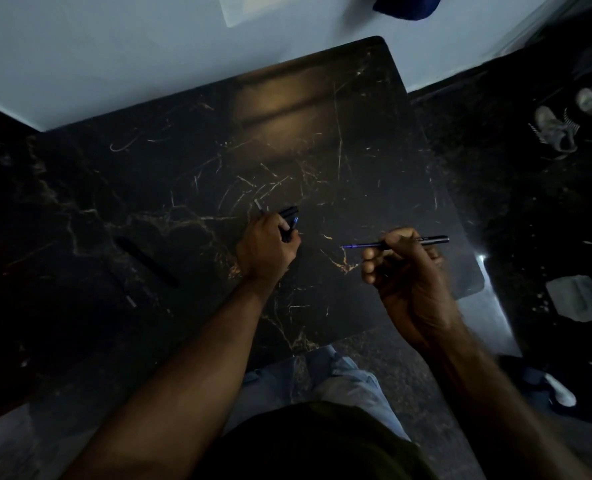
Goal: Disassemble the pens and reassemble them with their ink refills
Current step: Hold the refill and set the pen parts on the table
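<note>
One dark marble table (322,140) is recorded, and it serves as the reference for all positions below. Two bare hands are seen above it.

On the left part of the table, one black pen (147,262) is noted lying flat, its long axis running diagonally from upper left to lower right. Just below and left of it, a thin refill (123,289) is faintly made out on the same diagonal, with a pale tip at its lower end; the light is too dim for finer detail.

Near the table's centre, the left hand (268,247) is recorded closed around a bundle of pen parts (289,218). At least two dark pieces are counted protruding up and to the right past the knuckles, one with a blue end, and one pale thin piece is seen pointing up and left. The exact count inside the fist cannot be told.

Toward the table's right edge, the right hand (405,271) is held above the surface, its fingers pinching one black barrel (422,241). The barrel's long axis is close to horizontal, with its rear end pointing right. One blue refill (358,245) is seen projecting from the barrel's left end, its tip pointing left toward the left hand, well apart from it.
</note>
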The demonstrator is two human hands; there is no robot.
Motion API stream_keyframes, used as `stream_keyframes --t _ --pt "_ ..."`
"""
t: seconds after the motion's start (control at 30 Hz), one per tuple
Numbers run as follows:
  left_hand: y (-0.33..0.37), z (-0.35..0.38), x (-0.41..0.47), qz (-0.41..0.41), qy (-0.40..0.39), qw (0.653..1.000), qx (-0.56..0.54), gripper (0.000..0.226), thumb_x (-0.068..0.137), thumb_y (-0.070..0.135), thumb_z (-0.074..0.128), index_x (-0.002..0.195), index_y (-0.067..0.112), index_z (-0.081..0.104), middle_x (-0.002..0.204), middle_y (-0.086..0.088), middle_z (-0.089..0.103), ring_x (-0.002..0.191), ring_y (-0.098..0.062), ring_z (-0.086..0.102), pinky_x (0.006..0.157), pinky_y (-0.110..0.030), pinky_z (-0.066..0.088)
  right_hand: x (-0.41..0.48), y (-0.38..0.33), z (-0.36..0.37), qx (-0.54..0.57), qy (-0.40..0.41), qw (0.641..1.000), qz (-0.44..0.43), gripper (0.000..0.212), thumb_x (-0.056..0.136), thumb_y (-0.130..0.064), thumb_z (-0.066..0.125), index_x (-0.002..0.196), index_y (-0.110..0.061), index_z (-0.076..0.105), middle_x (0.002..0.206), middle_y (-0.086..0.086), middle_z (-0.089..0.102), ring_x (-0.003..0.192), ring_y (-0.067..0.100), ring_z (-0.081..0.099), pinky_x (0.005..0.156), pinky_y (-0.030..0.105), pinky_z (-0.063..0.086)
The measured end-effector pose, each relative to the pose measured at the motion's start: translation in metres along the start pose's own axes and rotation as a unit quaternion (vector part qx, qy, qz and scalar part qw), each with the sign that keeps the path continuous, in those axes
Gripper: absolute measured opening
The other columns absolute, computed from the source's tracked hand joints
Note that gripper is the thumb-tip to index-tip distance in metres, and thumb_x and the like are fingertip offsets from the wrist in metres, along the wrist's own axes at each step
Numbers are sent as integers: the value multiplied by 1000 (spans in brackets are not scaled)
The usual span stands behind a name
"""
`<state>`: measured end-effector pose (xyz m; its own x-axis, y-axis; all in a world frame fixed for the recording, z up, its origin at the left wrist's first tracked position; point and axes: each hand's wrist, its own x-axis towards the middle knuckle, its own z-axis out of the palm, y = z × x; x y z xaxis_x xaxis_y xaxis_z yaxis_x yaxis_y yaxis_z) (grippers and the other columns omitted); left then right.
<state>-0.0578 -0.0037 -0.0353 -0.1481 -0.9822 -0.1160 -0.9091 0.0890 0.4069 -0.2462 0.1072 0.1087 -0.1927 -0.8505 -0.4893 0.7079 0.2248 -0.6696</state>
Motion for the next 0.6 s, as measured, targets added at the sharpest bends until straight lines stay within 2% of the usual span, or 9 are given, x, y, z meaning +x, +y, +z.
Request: stream_keyframes --t 0.23,0.47,0.6 --pt "-4 0 -1 -3 5 1000 -17 26 91 40 79 105 20 69 95 -2 74 91 -19 70 72 -28 53 0 1 1 5 0 1000 3 9 96 -10 56 88 -7 57 79 15 69 67 25 64 60 32 53" --pt "-5 3 -1 -6 -5 1000 -26 29 95 41 76 112 19 67 101 -3 75 94 -17 71 81 -32 59 -2 1 -3 2 -8 1000 -3 12 99 -8 53 90 -7 59 80 15 69 70 25 65 62 33 54" --pt "-3 3 -2 -5 16 999 -29 33 92 39 80 111 15 67 97 -4 75 88 -18 71 70 -21 46 -4 1 -3 -3 -1 1000 0 11 98 -9 54 89 -8 60 80 14 69 70 24 65 62 32 53"
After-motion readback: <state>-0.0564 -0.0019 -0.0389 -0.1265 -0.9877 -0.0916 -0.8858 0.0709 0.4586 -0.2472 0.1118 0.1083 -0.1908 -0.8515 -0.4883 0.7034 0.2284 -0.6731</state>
